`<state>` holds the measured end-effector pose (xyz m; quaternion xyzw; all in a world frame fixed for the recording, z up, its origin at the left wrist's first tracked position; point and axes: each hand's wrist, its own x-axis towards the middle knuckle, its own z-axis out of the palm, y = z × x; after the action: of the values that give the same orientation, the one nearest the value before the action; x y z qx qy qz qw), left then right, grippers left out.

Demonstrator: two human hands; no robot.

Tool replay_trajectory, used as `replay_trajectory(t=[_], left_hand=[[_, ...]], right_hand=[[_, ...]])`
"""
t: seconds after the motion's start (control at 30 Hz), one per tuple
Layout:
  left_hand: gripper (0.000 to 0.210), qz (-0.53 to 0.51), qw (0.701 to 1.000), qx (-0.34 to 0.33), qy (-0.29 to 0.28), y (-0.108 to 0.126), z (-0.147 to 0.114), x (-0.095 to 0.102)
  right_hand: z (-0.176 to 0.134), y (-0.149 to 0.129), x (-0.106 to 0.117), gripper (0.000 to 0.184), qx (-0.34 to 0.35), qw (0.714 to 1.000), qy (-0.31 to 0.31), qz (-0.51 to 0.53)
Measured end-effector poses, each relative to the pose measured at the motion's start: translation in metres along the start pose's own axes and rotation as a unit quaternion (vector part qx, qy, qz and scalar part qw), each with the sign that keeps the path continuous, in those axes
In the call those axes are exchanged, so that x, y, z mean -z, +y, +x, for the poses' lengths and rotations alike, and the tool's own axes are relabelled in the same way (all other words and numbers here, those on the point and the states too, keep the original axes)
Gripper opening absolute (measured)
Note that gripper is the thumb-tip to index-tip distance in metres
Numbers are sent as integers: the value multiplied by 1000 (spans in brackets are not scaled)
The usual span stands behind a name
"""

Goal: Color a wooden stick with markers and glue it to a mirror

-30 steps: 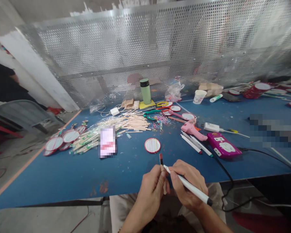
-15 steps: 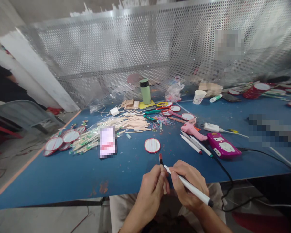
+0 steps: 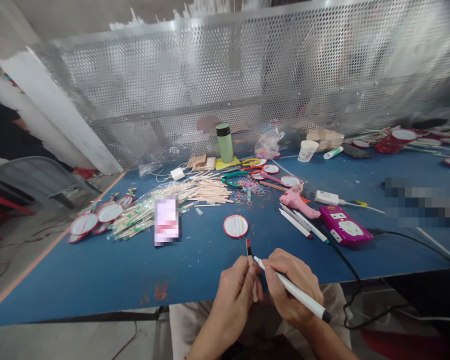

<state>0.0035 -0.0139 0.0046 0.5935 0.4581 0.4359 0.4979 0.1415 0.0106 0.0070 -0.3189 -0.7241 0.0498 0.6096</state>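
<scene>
My left hand (image 3: 236, 290) is closed round a wooden craft stick (image 3: 250, 261), held upright at the table's front edge. The stick's top is coloured red with a black band below it; the lower part is bare wood. In my right hand (image 3: 294, 285) is a white marker (image 3: 298, 292) with a black end, gripped like a pen. Its tip points at the stick just under the black band; whether it touches I cannot tell. Just beyond my hands lies a round white disc (image 3: 236, 226) with a red rim and pale strips across it.
Loose craft sticks (image 3: 212, 191), a phone (image 3: 166, 220) and red-rimmed discs (image 3: 83, 224) lie to the left. At the right are markers (image 3: 303, 225), a pink glue gun (image 3: 298, 201) and a purple power strip (image 3: 345, 226). A green bottle (image 3: 225, 143) and paper cup (image 3: 307, 150) stand farther back.
Very little differs. Both hands keep their holds on the stick and the marker, and the marker tip stays close to the stick. The view has shifted slightly.
</scene>
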Motion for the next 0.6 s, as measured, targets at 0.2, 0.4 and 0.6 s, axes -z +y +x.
replay_trajectory(t=[0.2,0.4,0.6], left_hand=[[41,0,1000,3,6,1,-2,0],[38,-27,1000,6,-6,-2,0,-1],[40,-5,1000,-7,-2,0,1,1]], right_hand=[[-3,1,1,18,7,1000,1,-19],[-7,4,0,18,2,1000,10,-14],[-5,2,-1,18,9,1000,3,8]])
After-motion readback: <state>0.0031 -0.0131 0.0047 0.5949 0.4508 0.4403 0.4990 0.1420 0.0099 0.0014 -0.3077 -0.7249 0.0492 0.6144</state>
